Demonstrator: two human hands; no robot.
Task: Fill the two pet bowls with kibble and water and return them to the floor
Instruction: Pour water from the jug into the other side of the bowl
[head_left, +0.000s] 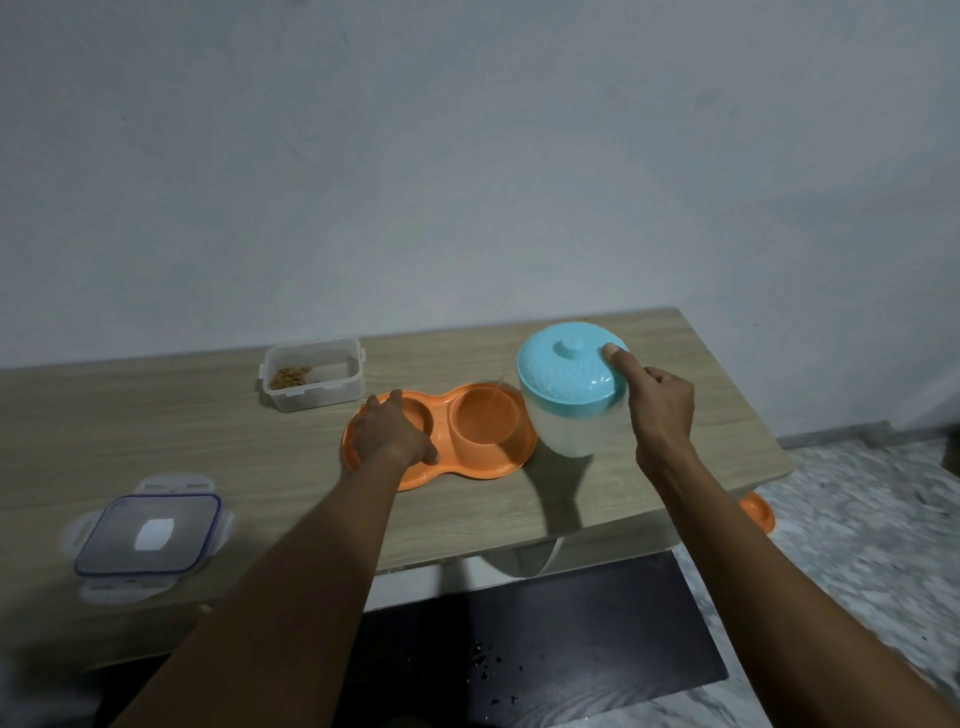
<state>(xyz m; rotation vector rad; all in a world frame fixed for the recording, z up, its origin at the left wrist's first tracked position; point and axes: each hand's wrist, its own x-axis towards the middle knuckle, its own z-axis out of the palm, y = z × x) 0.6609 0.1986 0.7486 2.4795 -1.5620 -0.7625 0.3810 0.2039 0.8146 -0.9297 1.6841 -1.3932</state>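
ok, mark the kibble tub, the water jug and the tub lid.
kibble tub (317, 397), head view, front wall.
water jug (561, 382), head view, blue lid below the knob.
tub lid (152, 535), head view, white patch at its centre.

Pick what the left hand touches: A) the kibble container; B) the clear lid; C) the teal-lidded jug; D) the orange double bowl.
D: the left hand rests on the left end of the orange double bowl, while the right hand holds the teal-lidded jug.
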